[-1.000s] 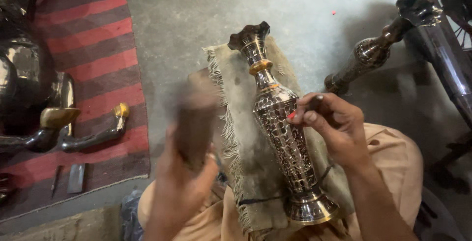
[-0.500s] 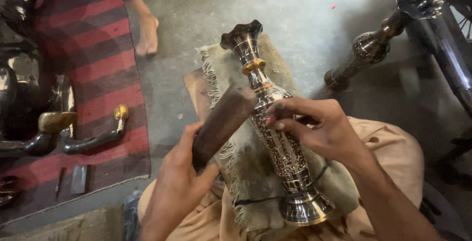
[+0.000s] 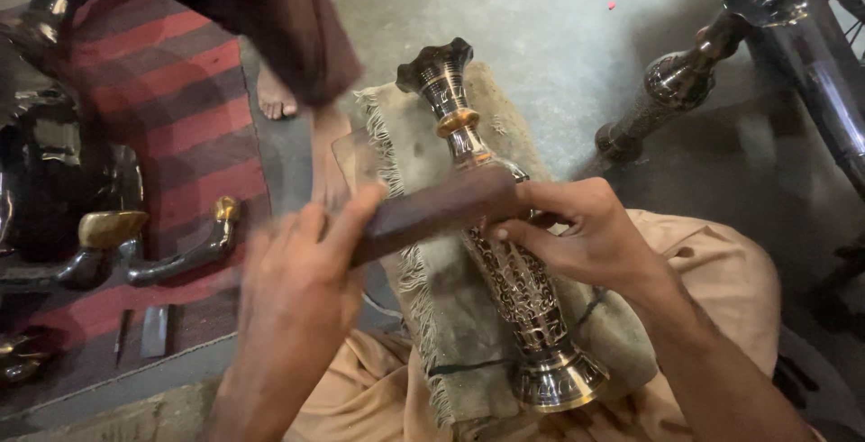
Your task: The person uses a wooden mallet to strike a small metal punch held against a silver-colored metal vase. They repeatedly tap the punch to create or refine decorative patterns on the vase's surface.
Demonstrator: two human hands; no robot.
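Two bare hands at work over a tall engraved brass-and-black metal vase (image 3: 505,253), which lies tilted on a frayed beige cloth pad (image 3: 423,145) across the person's lap, fluted mouth toward the floor ahead, flared base near the knee; left hand (image 3: 288,316) wrapped around the near end of a dark brown wooden block (image 3: 432,212), blurred w/ motion, block's far end meeting the vase body approx. mid-length; right hand (image 3: 586,235) fingers pinched closed around a small tool at the vase, tool mostly hidden; pad's fringe edge runs along the left side of the vase; red striped rug (image 3: 171,109) lies left w/ dark metal pieces on it; another person's bare foot (image 3: 275,100) at rug's edge; second dark vase (image 3: 685,82) lies upper right, well apart; bare grey concrete floor (image 3: 541,9) open beyond the vase mouth.
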